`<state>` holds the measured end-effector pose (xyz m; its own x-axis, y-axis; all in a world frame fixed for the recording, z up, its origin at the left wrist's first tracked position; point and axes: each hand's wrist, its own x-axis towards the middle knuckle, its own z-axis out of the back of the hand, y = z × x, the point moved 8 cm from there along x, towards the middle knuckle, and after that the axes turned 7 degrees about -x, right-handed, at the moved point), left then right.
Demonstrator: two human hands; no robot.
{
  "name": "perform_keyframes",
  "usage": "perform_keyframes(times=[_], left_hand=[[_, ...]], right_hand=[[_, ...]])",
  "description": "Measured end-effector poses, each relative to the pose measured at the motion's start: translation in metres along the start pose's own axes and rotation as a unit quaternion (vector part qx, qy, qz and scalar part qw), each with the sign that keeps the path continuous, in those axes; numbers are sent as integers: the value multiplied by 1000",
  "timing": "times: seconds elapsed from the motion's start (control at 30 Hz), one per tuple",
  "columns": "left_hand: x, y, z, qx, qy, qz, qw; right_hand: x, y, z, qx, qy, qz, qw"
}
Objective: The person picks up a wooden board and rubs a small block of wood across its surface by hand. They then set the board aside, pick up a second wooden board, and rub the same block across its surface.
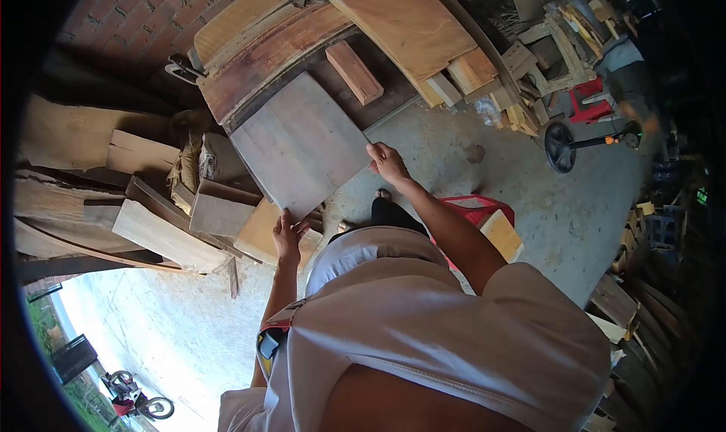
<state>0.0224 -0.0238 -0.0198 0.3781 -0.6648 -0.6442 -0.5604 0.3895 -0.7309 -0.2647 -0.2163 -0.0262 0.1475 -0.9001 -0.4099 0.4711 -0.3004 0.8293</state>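
A flat, greyish-brown wooden board [302,141], roughly square, is held out in front of my body. My left hand [287,235] grips its near left corner, thumb on top and fingers beneath. At the right corner my right hand [388,162] is closed on the edge. The board's far side overlaps a dark bench surface [386,91] in this view. Just beyond it lies a small reddish wooden block [354,72].
Long wooden planks [401,23] are stacked at the back, by a brick wall [144,23]. More boards [162,231] lean at the left. A red bag [476,209] with wood stands by my right leg. A black wheel [560,147] and a red stool [590,101] are farther right. Outside stands a motorbike [136,398].
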Motion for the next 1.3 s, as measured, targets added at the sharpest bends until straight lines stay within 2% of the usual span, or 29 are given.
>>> perform_keyframes(times=[0.1, 0.17, 0.23, 0.37, 0.57, 0.63, 0.77, 0.9, 1.0, 1.07, 1.17, 1.2, 1.23, 1.27, 1.3], left_hand=[[-3, 2, -1, -15, -25, -5, 1000], [-7, 8, -5, -54, -73, 27, 996], [4, 21, 2, -53, -72, 50, 995], [7, 23, 6, -26, -126, 25, 991], [12, 22, 11, -41, -146, 34, 988], [24, 26, 19, -49, -125, 70, 988], [27, 15, 10, -16, -91, 67, 993], [37, 10, 11, -19, -19, 99, 995], [34, 6, 3, -21, 39, 134, 990], [41, 9, 7, -20, 72, 162, 984], [48, 5, 6, 11, 105, 180, 978], [44, 2, 4, 23, 117, 180, 976], [42, -2, 1, 32, 129, 180, 975], [44, -4, 1, 38, 132, 181, 974], [44, -4, 0, 45, 153, 187, 969]], right_hand=[[5, 1, 3, -16, 21, 8, 1000], [3, 5, 6, -30, 65, -6, 997], [-2, 16, 13, -33, 62, 7, 998], [9, 9, 12, -81, 81, 13, 993], [7, 17, 21, -101, 105, -10, 989], [1, 17, 21, -102, 102, -16, 989], [-4, 22, 24, -103, 96, -42, 989], [-2, 17, 15, -111, 31, -13, 993], [-8, 14, 12, -100, -24, -40, 994], [-15, 11, 6, -37, -52, -66, 996], [-25, -5, 4, -15, -78, -76, 994], [-29, -17, 10, -40, -126, -41, 990], [-28, -52, 13, 17, -146, -42, 988], [-62, -62, 29, 110, -153, -127, 974], [-87, -85, 50, 150, -174, -166, 959]])
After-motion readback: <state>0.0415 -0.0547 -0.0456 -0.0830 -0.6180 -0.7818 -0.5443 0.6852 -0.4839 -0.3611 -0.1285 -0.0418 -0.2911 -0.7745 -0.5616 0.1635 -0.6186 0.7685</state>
